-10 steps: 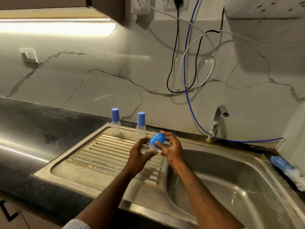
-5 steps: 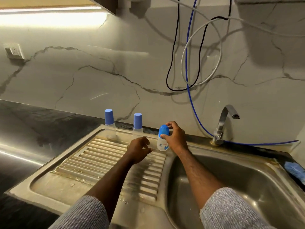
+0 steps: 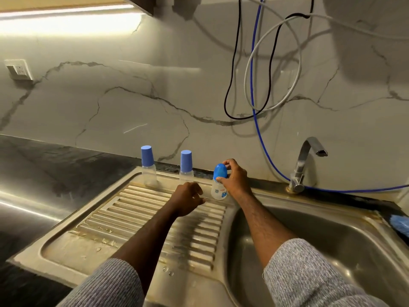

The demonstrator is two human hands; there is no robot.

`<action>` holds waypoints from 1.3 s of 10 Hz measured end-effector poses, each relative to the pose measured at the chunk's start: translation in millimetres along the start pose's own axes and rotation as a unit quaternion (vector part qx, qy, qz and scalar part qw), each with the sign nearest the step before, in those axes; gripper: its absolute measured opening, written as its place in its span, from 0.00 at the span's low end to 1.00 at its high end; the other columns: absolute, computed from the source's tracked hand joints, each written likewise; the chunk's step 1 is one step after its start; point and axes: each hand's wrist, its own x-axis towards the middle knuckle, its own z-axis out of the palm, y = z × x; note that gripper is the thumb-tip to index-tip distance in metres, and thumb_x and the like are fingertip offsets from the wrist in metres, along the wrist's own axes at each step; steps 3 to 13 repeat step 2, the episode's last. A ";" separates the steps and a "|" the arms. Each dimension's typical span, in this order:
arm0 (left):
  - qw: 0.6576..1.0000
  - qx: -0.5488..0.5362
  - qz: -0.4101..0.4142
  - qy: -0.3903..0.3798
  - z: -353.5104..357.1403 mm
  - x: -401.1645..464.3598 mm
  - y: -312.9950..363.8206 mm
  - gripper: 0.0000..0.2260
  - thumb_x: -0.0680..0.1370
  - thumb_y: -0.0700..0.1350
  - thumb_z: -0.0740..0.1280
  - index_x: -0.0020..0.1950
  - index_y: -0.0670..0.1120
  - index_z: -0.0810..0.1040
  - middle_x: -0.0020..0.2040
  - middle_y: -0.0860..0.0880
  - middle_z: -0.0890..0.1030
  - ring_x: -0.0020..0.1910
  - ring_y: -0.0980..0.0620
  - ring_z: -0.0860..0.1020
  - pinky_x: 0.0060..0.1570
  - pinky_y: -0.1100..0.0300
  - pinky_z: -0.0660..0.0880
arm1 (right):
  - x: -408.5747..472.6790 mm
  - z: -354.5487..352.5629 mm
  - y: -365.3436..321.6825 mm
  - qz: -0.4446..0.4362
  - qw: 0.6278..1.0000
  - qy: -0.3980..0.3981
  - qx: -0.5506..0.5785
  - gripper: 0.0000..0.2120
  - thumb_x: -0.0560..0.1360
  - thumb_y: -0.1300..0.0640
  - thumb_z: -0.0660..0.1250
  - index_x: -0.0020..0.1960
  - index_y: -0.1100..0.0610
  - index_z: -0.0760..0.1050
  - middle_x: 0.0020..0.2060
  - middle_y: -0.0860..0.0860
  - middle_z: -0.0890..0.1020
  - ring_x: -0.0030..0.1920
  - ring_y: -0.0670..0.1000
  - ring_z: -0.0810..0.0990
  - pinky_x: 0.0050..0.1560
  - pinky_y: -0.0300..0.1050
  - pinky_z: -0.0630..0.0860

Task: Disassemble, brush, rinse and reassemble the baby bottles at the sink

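Three small clear baby bottles with blue caps stand in a row at the back of the steel drainboard [image 3: 137, 220]. The left bottle [image 3: 147, 166] and the middle bottle [image 3: 186, 166] stand alone. The right bottle [image 3: 219, 182] has a rounded blue cap, and my right hand [image 3: 235, 179] pinches that cap with thumb and fingers from the right. My left hand [image 3: 187, 199] hovers over the drainboard ribs just in front of the middle bottle, fingers loosely curled and holding nothing.
The steel sink basin [image 3: 321, 244] lies to the right, with a tap [image 3: 306, 162] at its back rim. A blue brush [image 3: 399, 224] rests at the far right edge. Black, white and blue cables [image 3: 254, 103] hang on the marble wall. Dark countertop [image 3: 33, 173] stretches left.
A second ago both hands held the bottle over the drainboard. My right hand has since set it upright at the back beside the others, and my left hand has let go.
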 end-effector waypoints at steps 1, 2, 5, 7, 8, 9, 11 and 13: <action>1.000 0.002 0.006 0.002 -6.7 -5.4 9.2 0.11 0.74 0.46 0.77 0.54 0.47 0.80 0.48 0.49 0.82 0.48 0.51 0.81 0.52 0.56 0.79 | -7.2 -7.1 -4.0 0.008 1.000 0.002 -0.007 0.27 0.71 0.63 0.76 0.65 0.51 0.69 0.66 0.52 0.74 0.57 0.52 0.80 0.49 0.50 0.83; 1.000 -0.003 0.020 0.008 -16.7 -6.3 23.7 0.11 0.75 0.45 0.76 0.54 0.45 0.81 0.47 0.49 0.82 0.48 0.52 0.80 0.49 0.60 0.77 | -12.8 -18.8 -8.1 0.004 0.999 0.026 -0.021 0.28 0.72 0.63 0.75 0.68 0.51 0.68 0.67 0.51 0.73 0.60 0.50 0.77 0.45 0.39 0.77; 1.000 -0.003 0.020 0.008 -16.7 -6.3 23.7 0.11 0.75 0.45 0.76 0.54 0.45 0.81 0.47 0.49 0.82 0.48 0.52 0.80 0.49 0.60 0.77 | -12.8 -18.8 -8.1 0.004 0.999 0.026 -0.021 0.28 0.72 0.63 0.75 0.68 0.51 0.68 0.67 0.51 0.73 0.60 0.50 0.77 0.45 0.39 0.77; 1.000 -0.003 0.020 0.008 -16.7 -6.3 23.7 0.11 0.75 0.45 0.76 0.54 0.45 0.81 0.47 0.49 0.82 0.48 0.52 0.80 0.49 0.60 0.77 | -12.8 -18.8 -8.1 0.004 0.999 0.026 -0.021 0.28 0.72 0.63 0.75 0.68 0.51 0.68 0.67 0.51 0.73 0.60 0.50 0.77 0.45 0.39 0.77; 1.000 -0.003 0.020 0.008 -16.7 -6.3 23.7 0.11 0.75 0.45 0.76 0.54 0.45 0.81 0.47 0.49 0.82 0.48 0.52 0.80 0.49 0.60 0.77 | -12.8 -18.8 -8.1 0.004 0.999 0.026 -0.021 0.28 0.72 0.63 0.75 0.68 0.51 0.68 0.67 0.51 0.73 0.60 0.50 0.77 0.45 0.39 0.77; 1.000 -0.003 0.020 0.008 -16.7 -6.3 23.7 0.11 0.75 0.45 0.76 0.54 0.45 0.81 0.47 0.49 0.82 0.48 0.52 0.80 0.49 0.60 0.77 | -12.8 -18.8 -8.1 0.004 0.999 0.026 -0.021 0.28 0.72 0.63 0.75 0.68 0.51 0.68 0.67 0.51 0.73 0.60 0.50 0.77 0.45 0.39 0.77; 1.000 -0.003 0.020 0.008 -16.7 -6.3 23.7 0.11 0.75 0.45 0.76 0.54 0.45 0.81 0.47 0.49 0.82 0.48 0.52 0.80 0.49 0.60 0.77 | -12.8 -18.8 -8.1 0.004 0.999 0.026 -0.021 0.28 0.72 0.63 0.75 0.68 0.51 0.68 0.67 0.51 0.73 0.60 0.50 0.77 0.45 0.39 0.77; 1.000 -0.003 0.020 0.008 -16.7 -6.3 23.7 0.11 0.75 0.45 0.76 0.54 0.45 0.81 0.47 0.49 0.82 0.48 0.52 0.80 0.49 0.60 0.77 | -12.8 -18.8 -8.1 0.004 0.999 0.026 -0.021 0.28 0.72 0.63 0.75 0.68 0.51 0.68 0.67 0.51 0.73 0.60 0.50 0.77 0.45 0.39 0.77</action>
